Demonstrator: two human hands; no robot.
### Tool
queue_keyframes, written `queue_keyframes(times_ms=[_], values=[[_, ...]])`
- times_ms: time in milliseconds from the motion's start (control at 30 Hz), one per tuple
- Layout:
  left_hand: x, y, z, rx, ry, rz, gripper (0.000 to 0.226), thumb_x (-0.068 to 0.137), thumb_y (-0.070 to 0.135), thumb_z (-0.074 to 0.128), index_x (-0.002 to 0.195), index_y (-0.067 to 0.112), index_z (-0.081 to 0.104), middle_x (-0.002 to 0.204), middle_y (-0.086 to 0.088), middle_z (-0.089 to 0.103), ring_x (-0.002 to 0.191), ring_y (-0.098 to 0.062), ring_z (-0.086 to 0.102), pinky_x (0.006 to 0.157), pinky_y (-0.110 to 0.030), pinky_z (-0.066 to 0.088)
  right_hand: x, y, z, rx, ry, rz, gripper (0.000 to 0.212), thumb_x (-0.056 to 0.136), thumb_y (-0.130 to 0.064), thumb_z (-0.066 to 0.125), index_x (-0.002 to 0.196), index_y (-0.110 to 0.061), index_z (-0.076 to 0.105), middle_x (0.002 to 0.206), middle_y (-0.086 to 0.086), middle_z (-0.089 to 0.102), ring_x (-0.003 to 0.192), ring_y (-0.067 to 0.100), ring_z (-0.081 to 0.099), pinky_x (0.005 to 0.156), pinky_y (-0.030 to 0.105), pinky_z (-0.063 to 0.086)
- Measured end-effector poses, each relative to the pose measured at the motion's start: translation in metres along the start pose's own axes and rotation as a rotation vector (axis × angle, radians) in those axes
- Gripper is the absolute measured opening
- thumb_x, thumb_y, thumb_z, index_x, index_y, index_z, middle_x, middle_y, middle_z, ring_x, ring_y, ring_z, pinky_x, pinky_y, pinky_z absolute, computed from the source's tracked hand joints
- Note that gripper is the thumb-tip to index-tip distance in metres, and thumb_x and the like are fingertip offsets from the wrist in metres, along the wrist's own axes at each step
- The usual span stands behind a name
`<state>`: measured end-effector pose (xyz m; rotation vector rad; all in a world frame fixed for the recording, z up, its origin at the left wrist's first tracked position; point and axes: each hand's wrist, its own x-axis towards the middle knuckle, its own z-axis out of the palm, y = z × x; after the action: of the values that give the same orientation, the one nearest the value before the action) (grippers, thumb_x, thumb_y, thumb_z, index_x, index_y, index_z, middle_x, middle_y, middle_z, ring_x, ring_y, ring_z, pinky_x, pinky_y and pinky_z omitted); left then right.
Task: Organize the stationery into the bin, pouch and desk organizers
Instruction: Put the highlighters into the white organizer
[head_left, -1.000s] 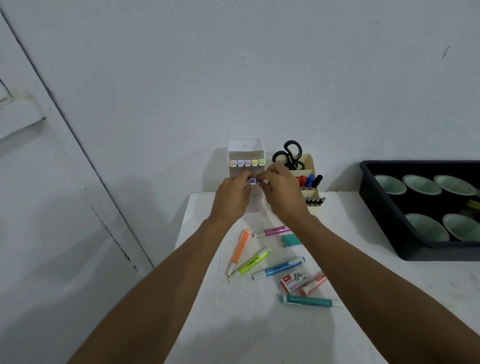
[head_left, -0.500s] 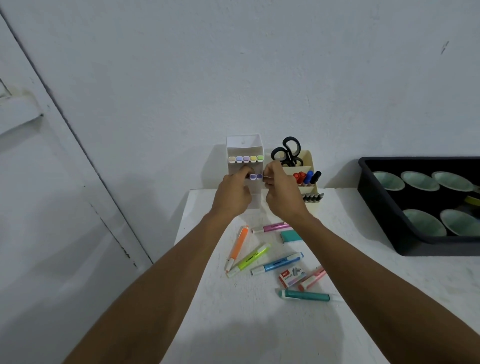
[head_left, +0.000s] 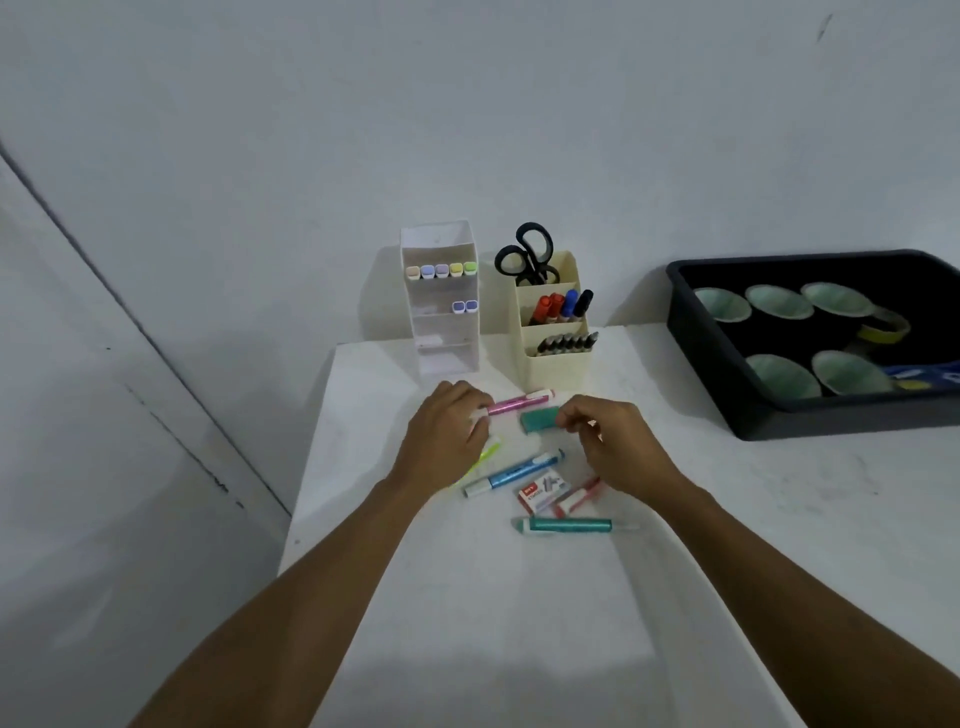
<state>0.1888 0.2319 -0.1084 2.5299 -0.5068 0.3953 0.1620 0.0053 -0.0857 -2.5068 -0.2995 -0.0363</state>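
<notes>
On the white table (head_left: 519, 597) lie a pink highlighter (head_left: 519, 402), a teal eraser (head_left: 537, 420), a blue highlighter (head_left: 514, 473), a staples box (head_left: 540, 491), a red highlighter (head_left: 576, 496) and a teal highlighter (head_left: 566, 525). My left hand (head_left: 447, 431) hovers low with curled fingers at the pink highlighter's white end, covering most of a green highlighter (head_left: 487, 453). My right hand (head_left: 608, 441) hangs loosely curled just right of the eraser and holds nothing. The white organizer (head_left: 447, 358) holds pastel markers (head_left: 441, 270) on top and two markers (head_left: 464, 306) on the second shelf.
A beige organizer (head_left: 556, 369) with scissors (head_left: 522, 254), markers and pens stands beside the white one against the wall. A black bin (head_left: 779, 421) with several green tape rolls sits at the right. The table's left edge drops off close to my left arm.
Both hands have left the white organizer's second shelf and come down toward me over the loose items. A second marker now sits on that shelf.
</notes>
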Motion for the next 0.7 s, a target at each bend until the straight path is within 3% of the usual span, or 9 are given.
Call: queue_keyframes(times_ms=[100, 233, 433, 600, 700], values=[[-0.004, 0.008, 0.007, -0.014, -0.131, 0.052, 0.028, 0.089, 0.035, 0.063, 0.113, 0.022, 0.065, 0.120, 0.006, 0.057, 0.110, -0.008, 0.045, 0.093, -0.018, 0.036, -0.024, 0.023, -0.006, -0.066, -0.071, 0.063, 0.024, 0.092, -0.011, 0.059, 0.108, -0.028, 0.067, 0.118, -0.011, 0.058, 0.108, 0.011, 0.053, 0.097, 0.024, 0.048], [-0.011, 0.012, 0.013, -0.020, -0.236, 0.141, 0.027, 0.081, 0.046, 0.070, 0.103, 0.029, 0.070, 0.124, 0.010, 0.052, 0.115, -0.007, 0.038, 0.099, -0.031, 0.038, -0.050, 0.045, -0.004, 0.109, 0.106, 0.123, 0.029, 0.089, -0.003, 0.061, 0.103, -0.027, 0.070, 0.114, -0.010, 0.061, 0.107, 0.008, 0.055, 0.098, 0.025, 0.049], [-0.018, 0.017, 0.013, 0.087, -0.244, 0.121, 0.028, 0.085, 0.043, 0.066, 0.107, 0.027, 0.069, 0.126, 0.008, 0.052, 0.118, -0.009, 0.038, 0.106, -0.035, 0.034, -0.051, 0.043, -0.007, 0.135, -0.017, 0.108, 0.031, 0.087, -0.005, 0.063, 0.108, -0.027, 0.070, 0.119, -0.015, 0.058, 0.111, 0.005, 0.051, 0.087, 0.004, 0.038], [-0.019, 0.021, 0.009, 0.120, -0.210, 0.079, 0.029, 0.088, 0.040, 0.062, 0.113, 0.025, 0.063, 0.125, 0.007, 0.053, 0.116, -0.010, 0.041, 0.101, -0.027, 0.034, -0.049, 0.041, -0.007, -0.044, -0.083, 0.026, 0.024, 0.084, -0.030, 0.072, 0.108, -0.033, 0.071, 0.125, -0.017, 0.055, 0.112, 0.004, 0.046, 0.097, 0.022, 0.044], [-0.014, 0.019, 0.006, 0.167, -0.146, 0.003, 0.031, 0.091, 0.037, 0.059, 0.118, 0.023, 0.060, 0.124, 0.006, 0.052, 0.115, -0.011, 0.043, 0.097, -0.026, 0.034, -0.043, 0.032, -0.010, -0.127, -0.124, 0.010, 0.017, 0.086, -0.031, 0.069, 0.103, -0.030, 0.072, 0.118, -0.012, 0.062, 0.105, 0.008, 0.051, 0.093, 0.024, 0.048]])
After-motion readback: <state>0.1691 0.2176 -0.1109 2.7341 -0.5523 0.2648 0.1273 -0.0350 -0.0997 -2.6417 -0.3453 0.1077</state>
